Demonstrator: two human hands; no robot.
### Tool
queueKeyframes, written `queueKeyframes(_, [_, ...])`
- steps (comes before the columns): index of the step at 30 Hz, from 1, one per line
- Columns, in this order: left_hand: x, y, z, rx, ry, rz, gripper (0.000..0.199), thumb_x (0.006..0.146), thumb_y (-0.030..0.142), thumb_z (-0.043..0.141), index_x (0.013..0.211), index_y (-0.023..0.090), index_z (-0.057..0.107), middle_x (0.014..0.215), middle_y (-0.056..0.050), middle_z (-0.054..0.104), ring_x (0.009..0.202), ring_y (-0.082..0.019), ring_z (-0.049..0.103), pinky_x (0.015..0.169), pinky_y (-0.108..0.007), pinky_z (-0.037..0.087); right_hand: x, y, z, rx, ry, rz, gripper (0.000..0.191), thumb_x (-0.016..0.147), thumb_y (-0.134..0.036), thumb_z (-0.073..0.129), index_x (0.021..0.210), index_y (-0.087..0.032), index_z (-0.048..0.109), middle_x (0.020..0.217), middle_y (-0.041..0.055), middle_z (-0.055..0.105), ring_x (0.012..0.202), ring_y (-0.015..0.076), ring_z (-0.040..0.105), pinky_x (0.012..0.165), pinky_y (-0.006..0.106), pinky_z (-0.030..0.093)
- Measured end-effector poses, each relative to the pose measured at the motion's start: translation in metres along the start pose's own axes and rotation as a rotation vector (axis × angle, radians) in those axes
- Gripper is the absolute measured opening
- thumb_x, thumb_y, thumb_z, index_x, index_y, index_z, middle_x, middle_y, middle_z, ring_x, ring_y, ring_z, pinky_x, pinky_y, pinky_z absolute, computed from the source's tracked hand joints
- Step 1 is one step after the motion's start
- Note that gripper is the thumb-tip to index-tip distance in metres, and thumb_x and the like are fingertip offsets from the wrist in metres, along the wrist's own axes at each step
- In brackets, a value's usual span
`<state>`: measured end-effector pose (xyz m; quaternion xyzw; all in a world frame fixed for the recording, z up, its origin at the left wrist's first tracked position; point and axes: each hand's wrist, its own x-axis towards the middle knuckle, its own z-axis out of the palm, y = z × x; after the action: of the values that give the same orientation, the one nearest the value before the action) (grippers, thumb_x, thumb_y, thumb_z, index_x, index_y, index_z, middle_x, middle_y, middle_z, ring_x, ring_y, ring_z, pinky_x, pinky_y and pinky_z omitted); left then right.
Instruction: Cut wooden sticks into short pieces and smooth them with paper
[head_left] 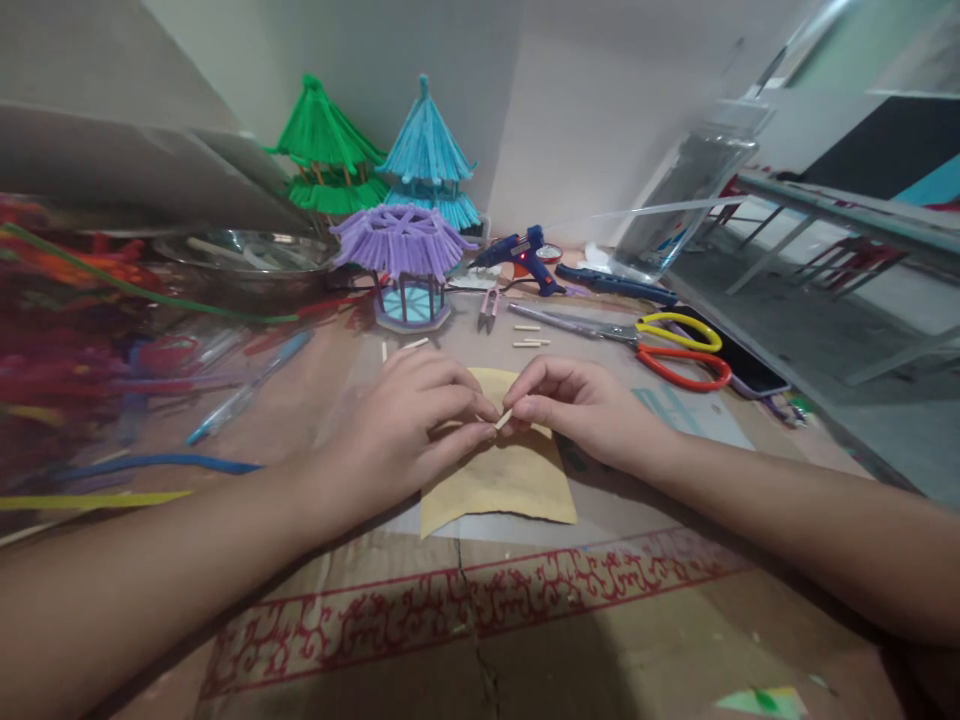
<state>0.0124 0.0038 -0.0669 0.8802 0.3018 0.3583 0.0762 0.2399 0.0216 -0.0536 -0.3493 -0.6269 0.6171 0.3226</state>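
A short, thin wooden stick (504, 419) is pinched between the fingertips of both hands. My left hand (409, 415) grips its near end, and my right hand (589, 405) has the far end between thumb and forefinger. Under the fingers lies a yellow sheet (495, 485), which looks like sandpaper, curled at its near edge. More short sticks (531, 344) lie just beyond my right hand, and another stick (416, 344) shows past my left knuckles. Behind them stands a small model pavilion (405, 260) with a purple pipe-cleaner roof.
Green (330, 150) and blue (427, 150) pipe-cleaner roofs rise behind. A glue gun (525, 255) with a red light, pink snips (488, 310), scissors (686, 350), a phone (739, 365) and a clear jar (675, 200) lie right. A metal bowl (247, 285) and pen (251, 385) are left.
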Motion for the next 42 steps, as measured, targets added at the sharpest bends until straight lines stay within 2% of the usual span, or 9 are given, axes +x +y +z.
queueKeyframes(6, [0.0004, -0.0001, 0.0004, 0.005, -0.009, 0.002, 0.011, 0.096, 0.027, 0.066, 0.091, 0.020, 0.074, 0.090, -0.002, 0.071, 0.092, -0.020, 0.061, 0.086, -0.036, 0.040, 0.0001, -0.0002, 0.0016, -0.041, 0.005, -0.024, 0.018, 0.081, -0.032, 0.081, 0.082, -0.020, 0.068, 0.077, 0.0001, 0.077, 0.074, 0.0128, 0.072, 0.074, 0.027, 0.059])
queueKeyframes(14, [0.0015, 0.0027, -0.0005, -0.013, -0.026, -0.031, 0.013, 0.095, 0.021, 0.061, 0.090, 0.019, 0.073, 0.091, -0.003, 0.071, 0.091, -0.021, 0.060, 0.086, -0.038, 0.041, -0.0005, -0.0002, 0.0003, -0.119, 0.019, -0.078, 0.009, 0.084, -0.024, 0.076, 0.085, -0.020, 0.069, 0.078, -0.0011, 0.076, 0.073, 0.0114, 0.071, 0.072, 0.025, 0.057])
queueKeyframes(21, [0.0046, -0.0006, -0.0031, -0.138, -0.136, -0.129, 0.026, 0.100, 0.033, 0.055, 0.086, 0.021, 0.074, 0.089, -0.003, 0.071, 0.091, -0.021, 0.060, 0.087, -0.039, 0.039, -0.0049, 0.0015, 0.0015, -0.347, 0.100, -0.178, 0.018, 0.085, -0.038, 0.076, 0.087, -0.020, 0.072, 0.080, 0.0024, 0.077, 0.076, 0.0160, 0.071, 0.070, 0.028, 0.054])
queueKeyframes(25, [0.0058, -0.0026, -0.0041, -0.243, -0.169, -0.168, 0.025, 0.099, 0.031, 0.055, 0.084, 0.020, 0.071, 0.089, -0.002, 0.070, 0.091, -0.020, 0.060, 0.086, -0.037, 0.041, -0.0071, -0.0007, 0.0029, -0.447, 0.133, -0.249, 0.014, 0.084, -0.035, 0.076, 0.082, -0.021, 0.074, 0.080, 0.0020, 0.076, 0.076, 0.0161, 0.070, 0.072, 0.029, 0.053])
queueKeyframes(32, [0.0057, -0.0028, -0.0047, -0.272, -0.157, -0.127, 0.019, 0.101, 0.027, 0.053, 0.091, 0.019, 0.068, 0.095, -0.002, 0.070, 0.096, -0.018, 0.061, 0.089, -0.033, 0.044, -0.0062, 0.0003, 0.0014, -0.481, 0.156, -0.267, 0.011, 0.085, -0.033, 0.075, 0.082, -0.022, 0.075, 0.079, 0.0011, 0.076, 0.074, 0.0151, 0.070, 0.071, 0.028, 0.053])
queueKeyframes(42, [0.0055, -0.0011, -0.0050, -0.249, -0.168, -0.128, 0.021, 0.100, 0.027, 0.053, 0.088, 0.020, 0.069, 0.094, -0.002, 0.070, 0.094, -0.019, 0.060, 0.088, -0.036, 0.042, -0.0067, -0.0019, 0.0027, -0.532, 0.131, -0.302, 0.010, 0.086, -0.030, 0.073, 0.082, -0.022, 0.075, 0.079, 0.0006, 0.077, 0.074, 0.0146, 0.069, 0.072, 0.027, 0.054])
